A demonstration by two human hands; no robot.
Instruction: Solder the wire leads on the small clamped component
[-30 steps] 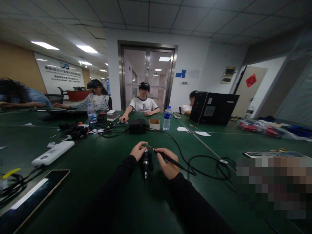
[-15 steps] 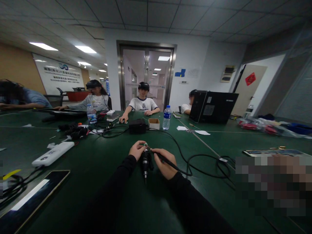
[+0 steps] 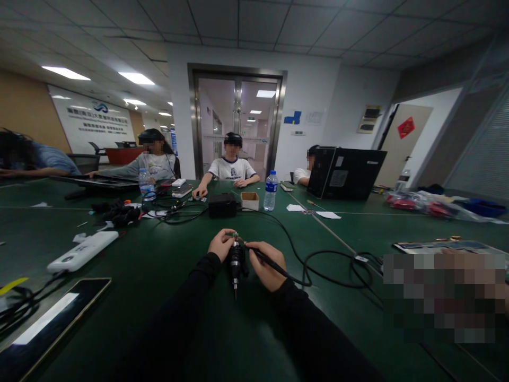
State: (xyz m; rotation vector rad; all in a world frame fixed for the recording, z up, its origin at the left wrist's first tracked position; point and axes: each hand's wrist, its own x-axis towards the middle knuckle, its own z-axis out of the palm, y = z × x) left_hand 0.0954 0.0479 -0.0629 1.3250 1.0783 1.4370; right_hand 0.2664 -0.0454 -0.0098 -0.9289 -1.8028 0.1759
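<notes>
Office, green table (image 3: 178,249): small part (image 3: 236,235) at the far end of the black tool (image 3: 235,260) between your hands, left hand (image 3: 220,245) fingers nearly closed, apparently pinching the part, right hand (image 3: 270,277) fingers closed round the corded pen (image 3: 265,259). Step looks like working the part with the pen's tip; next move seems to call for a steady left pinch. Beyond: adapter (image 3: 222,206), box (image 3: 249,201), bottle (image 3: 270,194); phone (image 3: 55,318) off left.

Read only in part.
Made out "大数据科技有限公司" on the white wall sign (image 3: 97,119); found bottle label (image 3: 271,187), shirt print (image 3: 234,172) and red door poster (image 3: 406,128) too blurred.
</notes>
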